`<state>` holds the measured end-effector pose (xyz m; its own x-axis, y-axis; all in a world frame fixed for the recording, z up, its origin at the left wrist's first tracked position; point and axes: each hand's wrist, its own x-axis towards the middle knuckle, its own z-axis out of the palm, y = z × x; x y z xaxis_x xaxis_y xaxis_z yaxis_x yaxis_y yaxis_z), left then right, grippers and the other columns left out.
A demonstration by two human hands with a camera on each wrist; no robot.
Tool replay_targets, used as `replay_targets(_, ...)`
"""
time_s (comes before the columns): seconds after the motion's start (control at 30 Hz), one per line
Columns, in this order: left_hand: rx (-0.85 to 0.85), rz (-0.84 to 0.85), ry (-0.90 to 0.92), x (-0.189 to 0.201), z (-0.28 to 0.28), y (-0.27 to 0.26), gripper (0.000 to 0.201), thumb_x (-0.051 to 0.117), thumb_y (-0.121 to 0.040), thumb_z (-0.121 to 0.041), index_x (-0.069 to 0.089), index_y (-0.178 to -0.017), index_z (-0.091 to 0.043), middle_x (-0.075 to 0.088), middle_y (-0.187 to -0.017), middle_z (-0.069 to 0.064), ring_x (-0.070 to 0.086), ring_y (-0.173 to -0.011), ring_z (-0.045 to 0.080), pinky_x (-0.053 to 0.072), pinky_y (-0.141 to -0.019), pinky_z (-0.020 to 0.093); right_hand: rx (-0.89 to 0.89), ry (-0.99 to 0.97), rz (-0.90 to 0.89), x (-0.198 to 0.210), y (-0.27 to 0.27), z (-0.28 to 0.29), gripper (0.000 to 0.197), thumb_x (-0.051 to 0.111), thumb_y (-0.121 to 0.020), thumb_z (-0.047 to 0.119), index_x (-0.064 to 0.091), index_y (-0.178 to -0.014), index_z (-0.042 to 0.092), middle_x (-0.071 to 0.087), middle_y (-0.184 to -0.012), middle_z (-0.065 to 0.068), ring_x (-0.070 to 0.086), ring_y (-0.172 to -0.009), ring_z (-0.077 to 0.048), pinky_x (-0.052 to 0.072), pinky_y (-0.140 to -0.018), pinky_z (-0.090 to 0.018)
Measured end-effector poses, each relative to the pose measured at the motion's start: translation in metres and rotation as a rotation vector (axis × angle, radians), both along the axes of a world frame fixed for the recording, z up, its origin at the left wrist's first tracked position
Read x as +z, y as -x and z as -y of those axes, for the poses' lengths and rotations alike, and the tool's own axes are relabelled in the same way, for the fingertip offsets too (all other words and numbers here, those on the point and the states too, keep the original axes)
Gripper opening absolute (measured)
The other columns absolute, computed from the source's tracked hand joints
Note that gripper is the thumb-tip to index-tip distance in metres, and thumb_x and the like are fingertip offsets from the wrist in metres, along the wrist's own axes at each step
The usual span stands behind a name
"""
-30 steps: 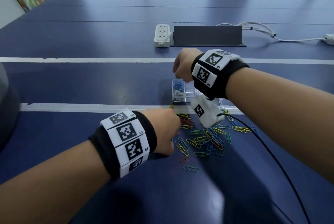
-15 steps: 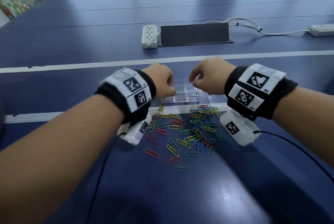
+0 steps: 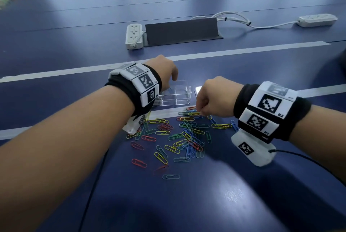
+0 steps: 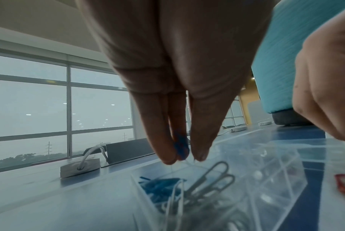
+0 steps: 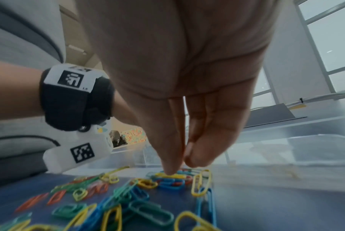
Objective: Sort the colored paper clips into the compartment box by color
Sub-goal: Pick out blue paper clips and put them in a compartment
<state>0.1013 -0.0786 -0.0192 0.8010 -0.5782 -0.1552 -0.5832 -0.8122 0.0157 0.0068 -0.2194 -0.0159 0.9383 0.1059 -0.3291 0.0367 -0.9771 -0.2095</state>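
Observation:
A clear compartment box (image 3: 179, 99) stands just beyond a loose pile of coloured paper clips (image 3: 179, 136) on the blue table. My left hand (image 3: 168, 74) hovers over the box's left end. In the left wrist view its fingertips (image 4: 167, 159) pinch a blue paper clip (image 4: 180, 146) above a compartment of blue clips (image 4: 159, 186), with white clips (image 4: 207, 179) in the one beside it. My right hand (image 3: 200, 111) reaches down to the pile's far edge. Its index fingertip (image 5: 171, 170) touches a yellow clip (image 5: 174, 176), and nothing sits between finger and thumb.
A white power strip (image 3: 133, 35) and a dark grey cable flap (image 3: 181, 30) lie further back. A second power strip (image 3: 316, 20) with white cables is at the far right. White tape lines (image 3: 243, 48) cross the table. Chairs line the far edge.
My left hand rose from the pile to above the box with a blue clip. My right hand left the box and came down to the pile's far edge.

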Motion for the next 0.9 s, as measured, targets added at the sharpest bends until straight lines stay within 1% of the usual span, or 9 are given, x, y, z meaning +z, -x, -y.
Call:
replay_targets(0.07,0.001,0.007,0.007,0.0,-0.001,0.002,0.032,0.06,-0.085,-0.011,0.064,-0.116,-0.021,0.065,-0.113,0.008,0.063,-0.1,0.028,0.053,-0.09,0.04,0.01,0.045,-0.001,-0.003,0.001,-0.004,0.012,0.066,-0.077,0.017,0.07,-0.074,0.028,0.071,-0.083,0.004,0.066,-0.087,-0.022,0.053,-0.076,-0.03)
replay_targets(0.13,-0.001,0.01,0.009,0.001,-0.001,0.004,0.034,0.059,-0.086,-0.011,0.062,-0.118,-0.022,0.063,-0.117,0.008,0.063,-0.103,0.027,0.052,-0.09,0.039,0.022,0.054,0.023,-0.004,0.001,-0.006,0.015,0.061,-0.083,0.017,0.072,-0.088,0.026,0.072,-0.094,0.0,0.065,-0.094,-0.024,0.042,-0.062,-0.021)
replay_targets(0.27,-0.027,0.022,0.048,0.002,-0.001,0.01,0.034,0.055,-0.086,-0.008,0.063,-0.117,-0.02,0.065,-0.114,0.006,0.06,-0.105,0.025,0.051,-0.088,0.036,0.017,0.017,0.061,-0.007,-0.004,-0.008,0.02,0.055,-0.088,0.021,0.072,-0.098,0.024,0.07,-0.101,-0.004,0.064,-0.096,-0.027,0.031,-0.05,-0.019)
replay_targets(0.4,-0.061,0.039,0.12,0.007,-0.001,0.023,0.022,0.058,-0.083,-0.016,0.069,-0.102,-0.018,0.069,-0.093,0.0,0.057,-0.087,0.02,0.047,-0.077,0.028,0.033,0.017,0.08,-0.013,-0.007,-0.012,0.014,0.062,-0.085,0.025,0.071,-0.096,0.024,0.067,-0.101,-0.008,0.063,-0.093,-0.031,0.044,-0.07,-0.028)
replay_targets(0.53,-0.121,-0.06,0.095,0.01,-0.002,0.044,0.014,0.061,-0.08,-0.022,0.073,-0.087,-0.019,0.051,-0.061,-0.01,0.049,-0.069,0.013,0.048,-0.073,0.025,0.016,0.11,0.102,-0.01,-0.005,-0.013,0.017,0.06,-0.086,0.03,0.07,-0.098,0.022,0.055,-0.089,-0.004,0.061,-0.092,-0.029,0.039,-0.065,-0.03)
replay_targets(0.67,-0.176,-0.175,0.02,0.004,-0.002,0.059,0.012,0.066,-0.08,-0.025,0.076,-0.086,-0.023,0.055,-0.061,-0.009,0.049,-0.058,0.008,0.044,-0.068,0.022,0.067,0.155,0.124,-0.01,-0.004,-0.015,0.017,0.058,-0.087,0.027,0.07,-0.096,0.019,0.053,-0.084,-0.004,0.059,-0.083,-0.029,0.041,-0.064,-0.03)
replay_targets(0.73,-0.183,-0.188,0.026,0.001,-0.002,0.062,0.015,0.065,-0.081,-0.025,0.076,-0.091,-0.024,0.056,-0.065,-0.009,0.05,-0.062,0.008,0.046,-0.07,0.023,0.092,0.173,0.125,-0.01,-0.002,-0.016,0.018,0.056,-0.086,0.026,0.07,-0.092,0.018,0.052,-0.081,-0.004,0.057,-0.078,-0.03,0.041,-0.064,-0.03)
replay_targets(0.83,-0.175,-0.185,0.059,-0.003,-0.002,0.065,0.02,0.064,-0.082,-0.025,0.074,-0.099,-0.025,0.055,-0.07,-0.008,0.049,-0.071,0.01,0.045,-0.073,0.023,0.072,0.12,0.11,-0.008,-0.001,-0.016,0.014,0.057,-0.082,0.028,0.067,-0.076,0.021,0.056,-0.077,-0.004,0.058,-0.075,-0.03,0.046,-0.064,-0.03)
replay_targets(0.9,-0.171,-0.202,0.071,-0.005,-0.002,0.067,0.021,0.066,-0.082,-0.027,0.074,-0.101,-0.025,0.052,-0.068,-0.009,0.049,-0.072,0.011,0.048,-0.078,0.025,0.029,0.057,0.126,-0.007,-0.002,-0.013,0.021,0.057,-0.079,0.031,0.054,-0.061,0.022,0.06,-0.075,-0.005,0.058,-0.075,-0.029,0.048,-0.067,-0.03)
